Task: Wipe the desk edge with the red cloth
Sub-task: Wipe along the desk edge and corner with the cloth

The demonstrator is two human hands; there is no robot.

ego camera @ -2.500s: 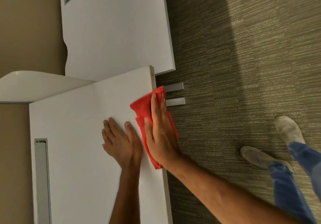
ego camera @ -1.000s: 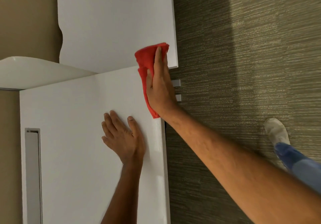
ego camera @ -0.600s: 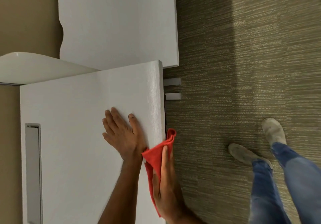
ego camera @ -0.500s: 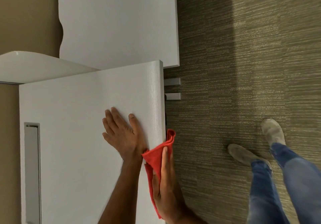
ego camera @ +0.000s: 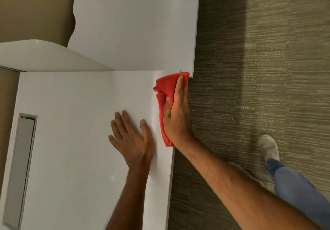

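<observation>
A white desk (ego camera: 75, 140) fills the left of the head view, and its right edge (ego camera: 170, 179) runs down the middle. My right hand (ego camera: 176, 115) presses a red cloth (ego camera: 165, 90) flat against that edge, up near the desk's far corner. The cloth folds over the edge, partly under my palm. My left hand (ego camera: 131, 138) lies flat on the desktop just left of the cloth, fingers spread, holding nothing.
A second white desk (ego camera: 135, 24) adjoins at the far side. A grey cable slot (ego camera: 21, 169) is set into the near desk at left. Striped carpet (ego camera: 250, 69) lies to the right, where my white shoe (ego camera: 268, 146) and a jeans leg (ego camera: 296, 188) stand.
My right hand has slid the red cloth along the desk edge, from beside my left wrist up to the far corner. My left hand has stayed flat on the desktop.
</observation>
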